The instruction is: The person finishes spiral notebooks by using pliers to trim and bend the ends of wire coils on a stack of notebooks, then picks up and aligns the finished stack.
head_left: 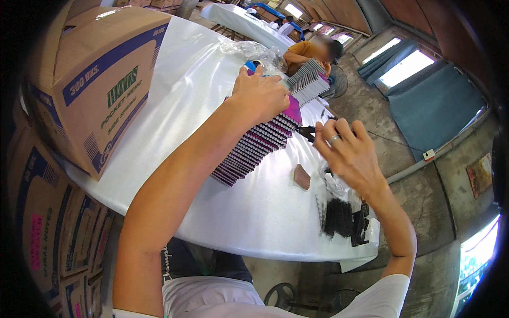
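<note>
A leaning stack of spiral notebooks point(254, 151) with purple covers and dark coil edges stands on the white-covered table. My left hand point(260, 95) is bent over the top of the stack, gripping the uppermost notebook; its fingertips are partly hidden. Closed around black-handled pliers point(306, 132), my right hand point(347, 151) is at the stack's right side. The jaws point at the coil end of a notebook near the top. Whether they touch the wire, I cannot tell.
A large carton point(106, 90) stands at the table's left, with more cartons point(50, 228) below. Nearer me on the right lie a brown stone-like piece point(302, 177) and a bundle of black coils point(338, 218). Across the table, a person point(305, 53) sits behind another notebook stack point(307, 82).
</note>
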A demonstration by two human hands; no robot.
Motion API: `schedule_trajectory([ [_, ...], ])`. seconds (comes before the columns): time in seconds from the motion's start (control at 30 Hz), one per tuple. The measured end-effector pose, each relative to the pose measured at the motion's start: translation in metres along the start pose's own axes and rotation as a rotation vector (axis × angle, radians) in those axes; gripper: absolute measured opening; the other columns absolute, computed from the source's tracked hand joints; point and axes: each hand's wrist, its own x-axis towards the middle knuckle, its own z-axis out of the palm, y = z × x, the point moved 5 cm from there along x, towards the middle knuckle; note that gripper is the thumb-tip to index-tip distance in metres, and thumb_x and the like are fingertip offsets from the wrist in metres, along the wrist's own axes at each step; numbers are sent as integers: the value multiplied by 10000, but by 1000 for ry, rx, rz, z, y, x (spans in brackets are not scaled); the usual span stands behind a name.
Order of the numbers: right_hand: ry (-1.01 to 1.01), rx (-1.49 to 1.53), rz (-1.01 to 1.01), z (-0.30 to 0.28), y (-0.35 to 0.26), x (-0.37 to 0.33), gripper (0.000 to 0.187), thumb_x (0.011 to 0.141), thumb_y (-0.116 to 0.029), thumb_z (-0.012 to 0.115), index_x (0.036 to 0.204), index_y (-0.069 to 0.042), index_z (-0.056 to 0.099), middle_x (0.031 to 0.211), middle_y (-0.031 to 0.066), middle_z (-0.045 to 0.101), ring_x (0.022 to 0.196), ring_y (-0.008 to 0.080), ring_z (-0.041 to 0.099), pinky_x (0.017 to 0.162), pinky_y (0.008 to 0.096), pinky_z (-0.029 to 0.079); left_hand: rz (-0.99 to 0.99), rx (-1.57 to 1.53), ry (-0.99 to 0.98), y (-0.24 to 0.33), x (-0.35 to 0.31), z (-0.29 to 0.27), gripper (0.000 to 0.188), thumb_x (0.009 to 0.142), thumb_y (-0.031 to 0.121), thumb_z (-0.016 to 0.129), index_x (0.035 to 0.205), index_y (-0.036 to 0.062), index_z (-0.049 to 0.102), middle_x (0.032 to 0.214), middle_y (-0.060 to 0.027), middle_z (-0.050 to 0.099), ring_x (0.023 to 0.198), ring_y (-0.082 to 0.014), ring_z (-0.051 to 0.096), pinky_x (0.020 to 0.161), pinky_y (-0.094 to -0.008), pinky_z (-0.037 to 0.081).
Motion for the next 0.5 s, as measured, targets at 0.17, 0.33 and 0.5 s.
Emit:
schedule_trajectory([
  [0.17,-282,154,234,-2,-8,11,275,759,-214,696,982,-64,639,971,67,582,944,205,555,819,339,438,-2,-16,34,-5,-1,1,438,934,328,349,1270,287,626,1439,-21,484,1328,-318,432,1042,-556,350],
  [0.33,105,39,30,-3,31,-5,393,759,-186,721,1127,-170,585,1063,21,554,1110,155,532,1019,375,408,6,4,-6,-1,2,1,432,943,328,346,1267,283,628,1432,-21,494,1321,-319,438,1035,-560,359],
  [0.5,194,-53,-53,12,29,-6,389,799,-128,681,1161,-210,563,1096,-28,544,1111,111,511,1031,344,416,-12,-9,9,-6,0,0,433,943,331,348,1279,296,619,1439,-20,485,1327,-326,434,1028,-568,366],
])
